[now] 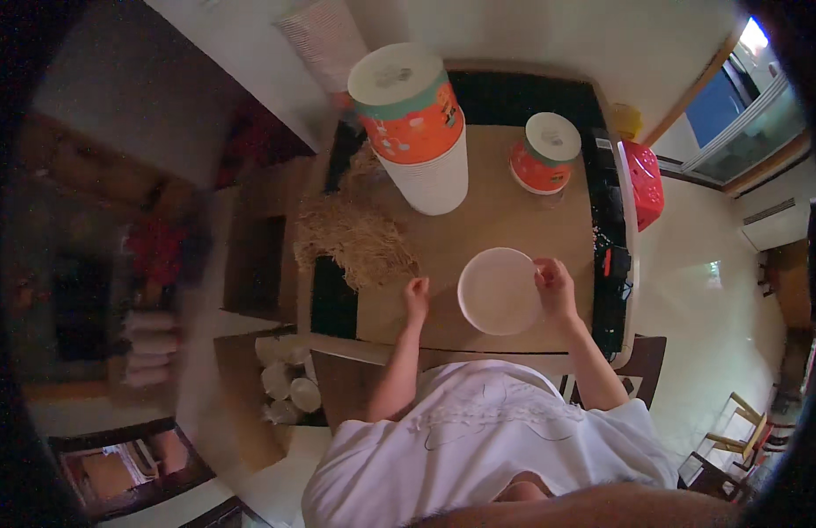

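Observation:
My right hand pinches the right rim of a round white paper tub, whose pale round face is turned up at me; its depth is hard to tell. To the left, my left hand is closed at the edge of a tangled heap of tan twine strands, and a thin strand appears to run into its fingertips. Beyond the hands, a tall stack of nested paper tubs stands upside down, the top one orange with a green band. A shorter orange tub rests upside down at the far right.
Brown cardboard covers the table over a dark green top. Along the right edge lie black items and a red-and-black tool. A red plastic stool is past that edge. Another white stack leans at the far left. An open box of white tubs sits lower left.

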The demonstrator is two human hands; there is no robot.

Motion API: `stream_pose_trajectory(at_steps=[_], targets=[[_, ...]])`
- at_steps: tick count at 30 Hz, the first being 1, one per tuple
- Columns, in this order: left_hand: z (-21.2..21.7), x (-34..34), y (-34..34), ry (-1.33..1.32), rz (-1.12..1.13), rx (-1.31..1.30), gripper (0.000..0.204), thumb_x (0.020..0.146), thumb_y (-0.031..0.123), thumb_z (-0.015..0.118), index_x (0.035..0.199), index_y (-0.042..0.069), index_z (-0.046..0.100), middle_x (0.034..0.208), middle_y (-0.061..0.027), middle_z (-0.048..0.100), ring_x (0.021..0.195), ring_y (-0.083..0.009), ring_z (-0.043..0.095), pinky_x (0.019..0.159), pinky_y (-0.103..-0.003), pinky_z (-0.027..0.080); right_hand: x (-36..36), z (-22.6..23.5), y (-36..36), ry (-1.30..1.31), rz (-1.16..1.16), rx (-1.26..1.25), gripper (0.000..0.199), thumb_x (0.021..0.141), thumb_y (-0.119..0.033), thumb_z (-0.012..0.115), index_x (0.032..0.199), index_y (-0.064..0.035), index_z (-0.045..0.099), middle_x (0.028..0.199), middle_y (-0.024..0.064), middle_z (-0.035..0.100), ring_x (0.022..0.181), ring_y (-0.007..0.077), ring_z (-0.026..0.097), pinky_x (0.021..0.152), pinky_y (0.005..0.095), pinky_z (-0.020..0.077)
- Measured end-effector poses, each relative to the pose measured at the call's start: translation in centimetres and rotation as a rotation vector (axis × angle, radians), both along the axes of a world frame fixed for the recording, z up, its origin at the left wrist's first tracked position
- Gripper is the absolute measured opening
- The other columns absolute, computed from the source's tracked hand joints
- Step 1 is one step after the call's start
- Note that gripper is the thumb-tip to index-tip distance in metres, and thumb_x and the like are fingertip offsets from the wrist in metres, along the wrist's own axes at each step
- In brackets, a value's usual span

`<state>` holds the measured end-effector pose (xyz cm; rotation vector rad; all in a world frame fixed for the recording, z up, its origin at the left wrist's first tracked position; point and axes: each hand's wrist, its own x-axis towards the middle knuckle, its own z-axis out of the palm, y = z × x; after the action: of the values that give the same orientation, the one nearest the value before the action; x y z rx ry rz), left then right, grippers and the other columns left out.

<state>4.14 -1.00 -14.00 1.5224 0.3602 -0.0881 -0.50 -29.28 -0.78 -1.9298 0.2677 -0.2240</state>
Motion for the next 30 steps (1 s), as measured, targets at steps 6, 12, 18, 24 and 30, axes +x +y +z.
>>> stream_pose_trajectory(at_steps=[6,12,18,24,30], targets=[[-5.2,3.1,3.7,-0.034,0.094,0.115,0.015,0.078,0.017,0.058,0.077,0.002,0.056,0.068,-0.0036,0.055,0.065,-0.0124,0.052,0.06,-0.027,0.042,-0.1,1.2,-1.0,-0.006,-0.044,-0.187,0.019,0.076,0.001,0.054,0.094,-0.0043,0.053,0.075,0.0062,0.047,0.066,0.0153,0.048,0.061,0.026,0.042],[-0.8,9.2,4.7,-0.145,0.077,0.725,0.028,0.078,0.028,0.057,0.084,0.0,0.057,0.076,-0.0128,0.059,0.071,-0.0261,0.057,0.065,-0.034,0.045,-0.2,2.4,-2.3,-0.17,-0.061,-0.227,0.02,0.074,0.003,0.053,0.093,-0.0023,0.054,0.076,0.007,0.048,0.068,0.0141,0.048,0.063,0.0246,0.0409],[4.1,11.4,4.4,0.173,0.034,1.059,0.036,0.078,0.035,0.055,0.09,0.002,0.057,0.083,-0.0143,0.06,0.078,-0.0271,0.058,0.065,-0.036,0.045,-1.2,2.9,-2.4,-0.116,-0.107,-0.136,0.017,0.075,0.004,0.052,0.091,-0.0013,0.055,0.077,0.006,0.049,0.068,0.0133,0.048,0.064,0.0223,0.0398],[5.1,10.8,4.6,0.128,-0.02,0.577,0.029,0.079,0.029,0.058,0.094,0.004,0.055,0.085,-0.0077,0.058,0.077,-0.0193,0.056,0.064,-0.031,0.044,-1.6,3.5,-1.2,-0.202,-0.115,0.035,0.018,0.074,0.008,0.052,0.088,-0.0017,0.057,0.078,0.0036,0.051,0.063,0.0125,0.047,0.061,0.0218,0.0401],[11.9,-0.2,2.7,-0.2,-0.022,-0.111,0.008,0.084,0.015,0.052,0.088,0.009,0.048,0.072,0.0013,0.051,0.059,-0.0068,0.045,0.055,-0.021,0.038,-4.0,4.8,3.8,0.006,0.088,0.306,0.015,0.077,0.005,0.053,0.089,-0.0023,0.059,0.083,0.0053,0.057,0.076,0.0115,0.052,0.067,0.0231,0.0418]])
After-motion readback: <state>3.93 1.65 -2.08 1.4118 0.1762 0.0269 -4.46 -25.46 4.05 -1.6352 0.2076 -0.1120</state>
